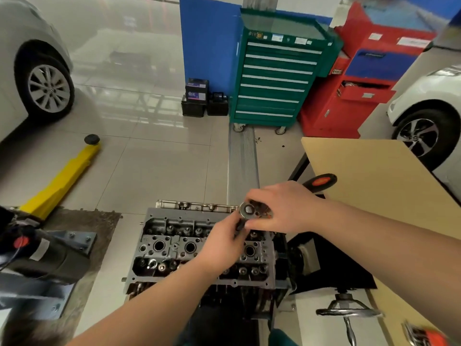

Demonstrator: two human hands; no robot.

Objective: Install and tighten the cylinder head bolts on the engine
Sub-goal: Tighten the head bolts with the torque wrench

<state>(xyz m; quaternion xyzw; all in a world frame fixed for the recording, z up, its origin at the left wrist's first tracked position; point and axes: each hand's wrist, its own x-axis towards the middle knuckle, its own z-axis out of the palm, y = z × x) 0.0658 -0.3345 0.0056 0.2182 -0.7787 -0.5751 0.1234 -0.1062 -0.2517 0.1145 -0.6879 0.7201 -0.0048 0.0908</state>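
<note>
The grey cylinder head (174,248) sits on an engine stand below me, with valve springs and round bores showing on top. My right hand (282,208) grips a ratchet wrench (249,210) near its round head; the black and orange handle (319,183) sticks out past the hand to the upper right. My left hand (219,243) holds the dark socket or extension (240,224) under the ratchet head, over the right part of the cylinder head. What the socket sits on is hidden by my fingers.
A wooden table (374,186) stands at the right. The stand's crank handle (349,312) is at lower right. A yellow lift arm (62,178) and a motor (45,255) lie to the left. A green tool cabinet (277,71), a red cabinet (361,78) and two cars stand behind.
</note>
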